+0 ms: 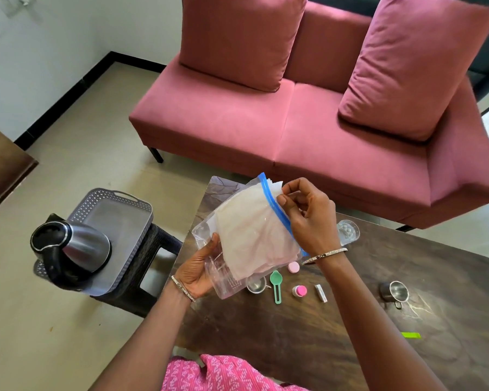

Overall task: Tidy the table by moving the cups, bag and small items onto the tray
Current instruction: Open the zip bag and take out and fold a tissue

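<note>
A: Entry. Zip-top bag (251, 235) is held up over the near-left corner of the dark wooden table (350, 334), clear of the surface. White folded material inside, possibly paper or cloth; cannot tell which.

B: Handling estimate?

A: Light, limp, slick film. It sags under its contents. Judged best taken at the stiff blue zip strip (277, 213) with a second hold under the base.

B: Grips?

A: Right hand (308, 215) pinches narrowly at the zip strip, thumb and fingertips closed on the bag's mouth. Left hand (201, 269) cups the lower corner, thumb pressed on the front film.

B: Destination?

A: Grey plastic tray (119, 210) on the stool, left of the table, apart from it. A steel kettle (68, 249) stands on its near end.

B: Outstanding?

A: Steel cup (394, 292), glass (347, 231), green scoop (276, 283) on the table.
</note>
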A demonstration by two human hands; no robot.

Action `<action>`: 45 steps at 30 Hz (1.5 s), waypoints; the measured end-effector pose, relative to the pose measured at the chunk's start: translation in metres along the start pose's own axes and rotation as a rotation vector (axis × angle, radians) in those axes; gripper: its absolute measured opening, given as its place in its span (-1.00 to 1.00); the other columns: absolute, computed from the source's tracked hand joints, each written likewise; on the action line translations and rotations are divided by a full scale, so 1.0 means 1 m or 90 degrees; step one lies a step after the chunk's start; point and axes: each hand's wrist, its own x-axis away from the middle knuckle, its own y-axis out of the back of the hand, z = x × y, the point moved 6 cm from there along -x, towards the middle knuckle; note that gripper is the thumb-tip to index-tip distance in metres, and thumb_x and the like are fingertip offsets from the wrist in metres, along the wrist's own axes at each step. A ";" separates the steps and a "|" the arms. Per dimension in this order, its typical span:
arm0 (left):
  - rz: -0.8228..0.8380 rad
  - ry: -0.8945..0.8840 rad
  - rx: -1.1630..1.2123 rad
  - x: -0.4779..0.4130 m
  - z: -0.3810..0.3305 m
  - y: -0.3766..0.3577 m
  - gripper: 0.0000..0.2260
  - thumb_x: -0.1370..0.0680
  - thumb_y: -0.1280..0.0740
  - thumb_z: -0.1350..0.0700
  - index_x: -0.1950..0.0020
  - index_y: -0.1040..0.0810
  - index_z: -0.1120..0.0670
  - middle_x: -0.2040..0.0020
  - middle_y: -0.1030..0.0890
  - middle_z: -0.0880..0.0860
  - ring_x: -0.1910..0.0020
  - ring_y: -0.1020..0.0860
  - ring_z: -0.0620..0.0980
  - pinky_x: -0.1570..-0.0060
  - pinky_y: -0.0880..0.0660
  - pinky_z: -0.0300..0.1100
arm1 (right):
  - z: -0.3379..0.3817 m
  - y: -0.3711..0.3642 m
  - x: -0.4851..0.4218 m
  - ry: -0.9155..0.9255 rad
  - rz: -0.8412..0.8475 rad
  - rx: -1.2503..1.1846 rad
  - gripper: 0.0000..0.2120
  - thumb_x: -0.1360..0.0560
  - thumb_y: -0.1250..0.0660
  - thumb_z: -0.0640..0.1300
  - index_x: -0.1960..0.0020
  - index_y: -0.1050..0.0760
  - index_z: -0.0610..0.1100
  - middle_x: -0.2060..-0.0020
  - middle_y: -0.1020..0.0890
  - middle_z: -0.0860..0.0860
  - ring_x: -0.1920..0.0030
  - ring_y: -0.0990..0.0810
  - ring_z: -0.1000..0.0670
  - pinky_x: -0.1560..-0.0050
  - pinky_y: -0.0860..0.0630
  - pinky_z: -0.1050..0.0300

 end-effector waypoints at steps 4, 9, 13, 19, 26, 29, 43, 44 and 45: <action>0.011 0.012 0.022 -0.001 0.005 0.000 -0.64 -0.55 -0.35 0.05 -0.33 -0.54 0.10 -0.29 -0.58 0.16 -0.32 -0.51 0.17 -0.30 -0.42 0.16 | 0.011 -0.002 0.001 0.046 0.023 0.002 -0.93 -0.56 -0.34 -0.30 0.06 -0.45 -0.20 0.33 -0.52 0.16 0.37 -0.53 0.25 0.35 -0.32 0.48; -0.008 -0.009 0.021 -0.002 0.004 0.004 -0.49 -0.48 -0.45 0.07 -0.41 -0.45 0.08 -0.32 -0.55 0.16 -0.37 -0.46 0.16 -0.37 -0.37 0.16 | 0.014 0.003 0.003 0.062 -0.047 -0.033 -0.96 -0.60 -0.29 -0.25 0.01 -0.42 -0.17 0.31 -0.51 0.17 0.32 -0.45 0.21 0.30 -0.34 0.38; -0.018 -0.030 -0.003 -0.003 -0.001 0.009 -0.49 -0.47 -0.46 0.01 -0.39 -0.48 0.07 -0.36 -0.51 0.16 -0.39 -0.43 0.18 -0.39 -0.33 0.20 | 0.009 0.001 0.000 0.019 -0.024 -0.174 -0.94 -0.65 -0.19 -0.23 0.01 -0.34 -0.18 0.32 -0.43 0.20 0.29 -0.34 0.07 0.24 -0.33 0.07; -0.005 -0.013 -0.012 -0.001 -0.001 0.004 -0.44 -0.43 -0.52 0.14 -0.40 -0.47 0.13 -0.38 -0.49 0.20 -0.39 -0.42 0.21 -0.32 -0.39 0.19 | -0.004 -0.012 0.001 -0.062 0.045 -0.283 -0.96 -0.65 -0.20 -0.26 -0.02 -0.37 -0.19 0.17 -0.45 -0.10 0.19 -0.39 -0.11 0.13 -0.37 -0.09; -0.073 -0.028 -0.024 -0.001 -0.006 0.008 -0.44 -0.45 -0.49 0.23 -0.43 -0.43 0.16 -0.35 -0.51 0.25 -0.33 -0.49 0.24 -0.19 -0.48 0.18 | -0.022 -0.004 0.001 -0.131 -0.046 -0.342 -0.85 -0.63 -0.27 -0.21 0.08 -0.45 -0.02 0.27 -0.55 -0.01 0.31 -0.49 0.14 0.28 -0.44 0.24; -0.070 -0.044 -0.018 0.000 -0.008 0.008 -0.41 -0.41 -0.52 0.21 -0.42 -0.43 0.16 -0.33 -0.53 0.24 -0.31 -0.51 0.23 -0.14 -0.51 0.17 | -0.033 -0.002 -0.003 -0.181 -0.101 -0.360 -0.86 -0.63 -0.27 -0.19 0.08 -0.45 -0.01 0.33 -0.55 0.11 0.32 -0.49 0.16 0.27 -0.48 0.17; -0.145 -0.021 -0.043 0.020 -0.005 0.040 -0.49 -0.40 -0.50 0.19 -0.34 -0.51 0.16 -0.28 -0.57 0.25 -0.25 -0.56 0.23 -0.09 -0.56 0.17 | -0.057 0.015 -0.035 -0.258 -0.242 -0.421 -0.86 -0.62 -0.29 -0.23 0.10 -0.44 -0.06 0.21 -0.54 0.02 0.22 -0.52 0.10 0.08 -0.54 0.23; -0.151 -0.016 -0.040 0.022 -0.004 0.044 -0.53 -0.44 -0.45 0.19 -0.35 -0.51 0.16 -0.27 -0.57 0.25 -0.25 -0.56 0.23 -0.09 -0.56 0.17 | -0.058 0.015 -0.038 -0.271 -0.248 -0.439 -0.86 -0.62 -0.29 -0.24 0.10 -0.44 -0.07 0.16 -0.56 -0.04 0.15 -0.54 0.02 -0.01 -0.55 0.11; -0.153 -0.014 -0.040 0.024 -0.003 0.046 -0.55 -0.47 -0.42 0.19 -0.35 -0.50 0.16 -0.28 -0.56 0.25 -0.26 -0.55 0.23 -0.10 -0.55 0.17 | -0.060 0.016 -0.041 -0.284 -0.256 -0.460 -0.87 -0.62 -0.28 -0.24 0.09 -0.43 -0.08 0.10 -0.56 -0.11 0.09 -0.54 -0.05 -0.09 -0.55 -0.01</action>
